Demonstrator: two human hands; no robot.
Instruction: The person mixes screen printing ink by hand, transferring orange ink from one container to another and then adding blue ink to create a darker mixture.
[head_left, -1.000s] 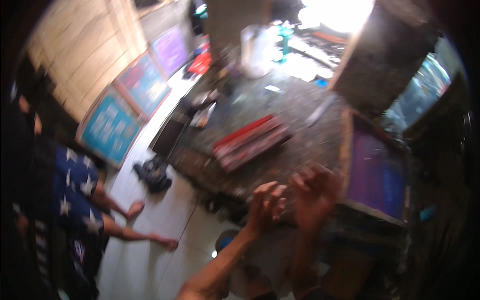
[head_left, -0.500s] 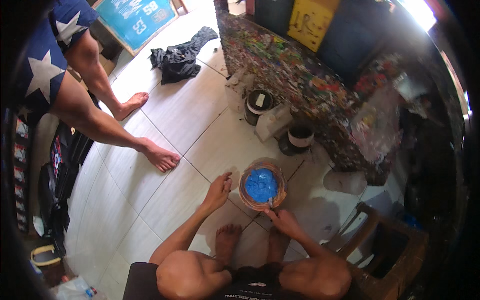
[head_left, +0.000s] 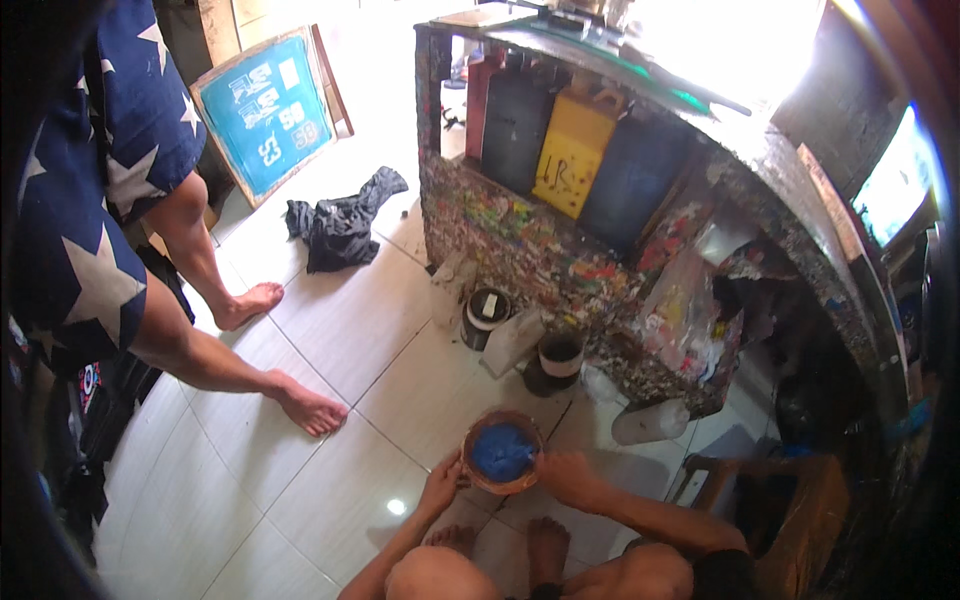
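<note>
A round brown, paint-crusted bowl (head_left: 503, 488) stands on the tiles in front of my feet. Thick blue paint (head_left: 502, 450) fills much of it. The fingers of my left hand (head_left: 443, 482) close on the bowl's left rim. My right hand (head_left: 568, 478) is closed at the right rim, around a slim stirring tool whose handle is hidden by the fingers. Only a small pale bit of that tool shows at the paint's edge.
Dark paint pots (head_left: 553, 362) and a white jug (head_left: 513, 340) line the paint-spattered bench (head_left: 520, 225). A wooden stool (head_left: 805, 500) stands right. Another person's foot (head_left: 308, 405) is at left, near a black cloth (head_left: 340, 222). A blue framed screen (head_left: 265, 115) leans behind.
My left hand has come from beside the bowl onto its rim. My right hand has moved up along the bowl's right side. The view has tilted upward, showing more of the bench.
</note>
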